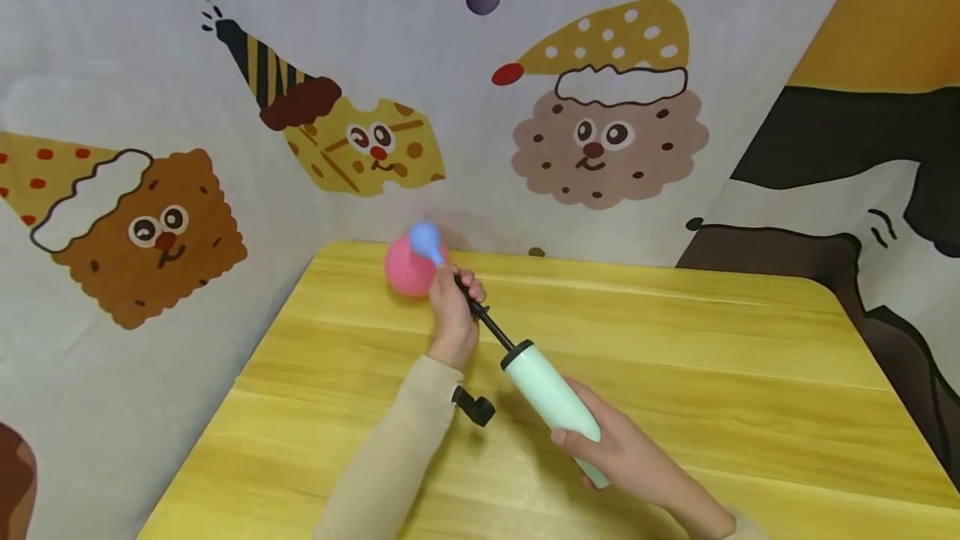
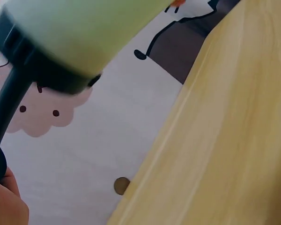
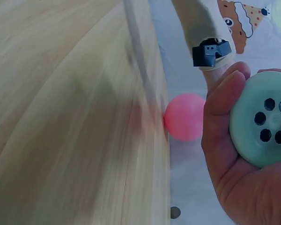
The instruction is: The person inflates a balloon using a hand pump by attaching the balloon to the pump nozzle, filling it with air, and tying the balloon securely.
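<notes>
My left hand (image 1: 453, 315) grips the black end of a balloon pump, with the neck of a small blue balloon (image 1: 424, 240) at its thumb. The balloon is only slightly filled and points up and away from me. From that hand the pump's black rod (image 1: 495, 329) runs down into the mint-green barrel (image 1: 551, 394). My right hand (image 1: 615, 448) wraps round the lower part of the barrel. In the right wrist view the barrel's end cap (image 3: 260, 145) shows several holes. Fingers hide the joint between balloon and pump.
A round pink balloon (image 1: 408, 272) sits at the table's far edge, just behind the blue one. The wood-grain table (image 1: 712, 373) meets a white cloth backdrop (image 1: 465, 107) with cartoon figures. A black camera mount (image 1: 474, 407) juts from the left sleeve.
</notes>
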`<action>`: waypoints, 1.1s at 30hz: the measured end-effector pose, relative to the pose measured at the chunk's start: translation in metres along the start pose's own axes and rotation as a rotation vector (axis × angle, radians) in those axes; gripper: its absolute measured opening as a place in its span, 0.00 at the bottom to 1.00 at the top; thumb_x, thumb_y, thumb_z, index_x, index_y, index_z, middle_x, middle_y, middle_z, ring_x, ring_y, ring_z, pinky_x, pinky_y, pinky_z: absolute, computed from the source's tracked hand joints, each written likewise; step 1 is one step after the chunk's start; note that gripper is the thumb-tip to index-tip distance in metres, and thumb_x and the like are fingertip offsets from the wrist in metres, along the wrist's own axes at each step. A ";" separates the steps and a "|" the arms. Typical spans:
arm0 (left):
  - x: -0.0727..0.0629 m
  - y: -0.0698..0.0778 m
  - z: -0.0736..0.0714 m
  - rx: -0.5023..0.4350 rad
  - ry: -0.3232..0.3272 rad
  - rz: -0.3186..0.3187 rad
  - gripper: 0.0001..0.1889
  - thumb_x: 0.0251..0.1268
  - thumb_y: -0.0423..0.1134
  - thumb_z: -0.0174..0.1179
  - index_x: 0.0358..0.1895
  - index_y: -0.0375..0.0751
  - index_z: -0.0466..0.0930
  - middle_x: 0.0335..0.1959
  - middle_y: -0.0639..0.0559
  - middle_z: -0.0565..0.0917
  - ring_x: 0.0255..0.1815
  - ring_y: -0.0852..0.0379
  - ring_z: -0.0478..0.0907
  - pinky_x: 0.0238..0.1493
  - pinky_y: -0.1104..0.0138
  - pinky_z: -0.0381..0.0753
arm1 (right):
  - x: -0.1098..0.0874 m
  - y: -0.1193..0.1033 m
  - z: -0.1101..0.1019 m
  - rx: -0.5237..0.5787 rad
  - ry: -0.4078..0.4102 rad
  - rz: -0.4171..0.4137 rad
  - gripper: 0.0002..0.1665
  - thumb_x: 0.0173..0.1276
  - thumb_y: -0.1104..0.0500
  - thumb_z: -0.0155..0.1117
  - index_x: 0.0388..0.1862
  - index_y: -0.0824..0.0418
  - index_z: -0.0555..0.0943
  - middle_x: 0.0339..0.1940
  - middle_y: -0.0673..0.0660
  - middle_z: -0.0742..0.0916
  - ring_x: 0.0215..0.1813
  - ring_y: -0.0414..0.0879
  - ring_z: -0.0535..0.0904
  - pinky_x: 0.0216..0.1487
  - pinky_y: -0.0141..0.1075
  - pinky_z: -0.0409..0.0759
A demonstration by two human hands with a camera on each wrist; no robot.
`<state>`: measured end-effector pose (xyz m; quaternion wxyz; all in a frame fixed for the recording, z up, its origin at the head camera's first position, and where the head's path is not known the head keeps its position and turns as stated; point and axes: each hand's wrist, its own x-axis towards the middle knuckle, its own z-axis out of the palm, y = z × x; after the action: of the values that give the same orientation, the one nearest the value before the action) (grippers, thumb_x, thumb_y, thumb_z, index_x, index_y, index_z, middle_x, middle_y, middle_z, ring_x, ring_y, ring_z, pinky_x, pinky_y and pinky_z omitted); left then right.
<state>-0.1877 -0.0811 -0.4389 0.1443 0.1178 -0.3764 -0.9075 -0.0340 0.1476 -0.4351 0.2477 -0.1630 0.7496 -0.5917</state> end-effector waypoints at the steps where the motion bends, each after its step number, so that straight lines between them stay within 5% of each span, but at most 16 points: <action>1: -0.001 -0.001 -0.001 -0.007 0.003 -0.005 0.17 0.89 0.42 0.35 0.34 0.46 0.63 0.21 0.56 0.68 0.16 0.65 0.63 0.18 0.75 0.64 | 0.000 -0.001 0.000 -0.007 -0.003 -0.002 0.39 0.80 0.54 0.61 0.83 0.47 0.57 0.46 0.66 0.79 0.30 0.54 0.81 0.20 0.44 0.84; 5: -0.013 -0.010 -0.004 -0.038 0.024 -0.028 0.16 0.89 0.41 0.35 0.34 0.45 0.63 0.21 0.56 0.67 0.16 0.65 0.63 0.18 0.75 0.64 | 0.007 -0.002 0.001 -0.046 -0.019 0.006 0.40 0.79 0.51 0.62 0.83 0.49 0.56 0.46 0.65 0.79 0.27 0.52 0.82 0.18 0.45 0.83; 11: -0.035 -0.015 0.001 0.019 -0.032 -0.004 0.15 0.88 0.43 0.35 0.35 0.46 0.62 0.21 0.57 0.68 0.16 0.65 0.64 0.19 0.75 0.66 | 0.024 -0.006 0.000 -0.085 -0.002 -0.007 0.40 0.78 0.50 0.63 0.83 0.48 0.58 0.46 0.65 0.79 0.22 0.49 0.81 0.17 0.43 0.82; 18: -0.020 0.003 -0.006 0.135 -0.029 0.072 0.19 0.88 0.40 0.33 0.31 0.43 0.64 0.20 0.56 0.69 0.15 0.64 0.65 0.16 0.73 0.66 | 0.021 0.002 0.013 -0.097 0.026 -0.020 0.41 0.78 0.50 0.64 0.83 0.45 0.57 0.51 0.64 0.80 0.27 0.50 0.81 0.23 0.41 0.84; 25: 0.006 0.033 -0.020 0.014 0.052 0.143 0.19 0.86 0.38 0.35 0.29 0.44 0.64 0.18 0.56 0.68 0.13 0.65 0.65 0.15 0.75 0.67 | -0.007 0.001 0.009 -0.278 0.031 -0.056 0.41 0.77 0.46 0.65 0.82 0.45 0.58 0.39 0.56 0.83 0.22 0.41 0.78 0.21 0.38 0.80; 33: -0.014 0.014 -0.018 -0.012 0.026 0.052 0.17 0.88 0.42 0.34 0.34 0.45 0.63 0.20 0.57 0.68 0.15 0.65 0.64 0.18 0.76 0.66 | 0.007 -0.010 0.014 -0.292 0.018 -0.025 0.42 0.76 0.41 0.64 0.82 0.43 0.58 0.32 0.55 0.83 0.16 0.41 0.77 0.16 0.38 0.78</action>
<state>-0.1667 -0.0969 -0.4401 0.1733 0.1190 -0.3721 -0.9041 -0.0323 0.1307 -0.4289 0.2073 -0.2012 0.8279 -0.4808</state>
